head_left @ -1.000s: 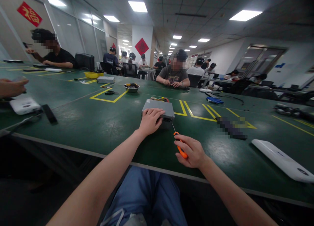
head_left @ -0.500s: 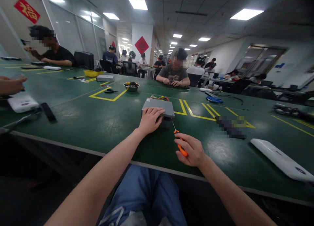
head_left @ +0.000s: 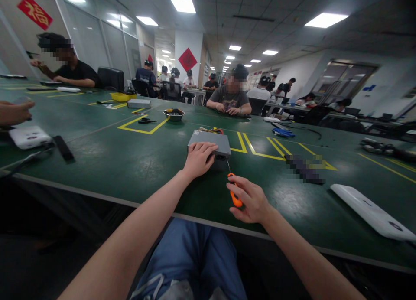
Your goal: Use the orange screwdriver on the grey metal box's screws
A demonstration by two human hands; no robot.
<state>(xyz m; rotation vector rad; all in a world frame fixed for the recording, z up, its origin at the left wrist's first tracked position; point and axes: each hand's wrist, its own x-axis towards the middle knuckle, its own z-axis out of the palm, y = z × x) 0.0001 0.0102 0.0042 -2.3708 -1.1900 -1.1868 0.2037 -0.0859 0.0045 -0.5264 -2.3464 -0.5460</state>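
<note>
A flat grey metal box [head_left: 211, 142] lies on the green table [head_left: 130, 161], with coloured wires showing at its far edge. My left hand [head_left: 198, 159] rests on the box's near left corner, fingers curled over the top and gripping it. My right hand [head_left: 250, 199] is wrapped round the orange handle of a screwdriver [head_left: 234, 195]. Its thin shaft points up and away toward the box's near right corner, with the tip right at the box's front face.
A long white device [head_left: 370, 211] lies at the right, a blurred dark item [head_left: 305, 167] beyond it. At the left are a white box [head_left: 28, 136], a black bar [head_left: 64, 148] and another person's hand [head_left: 14, 111]. A metal bowl [head_left: 173, 114] and seated people lie beyond.
My right hand has shifted the screwdriver slightly left and closer to the box's front corner. My left hand has stayed on the box.
</note>
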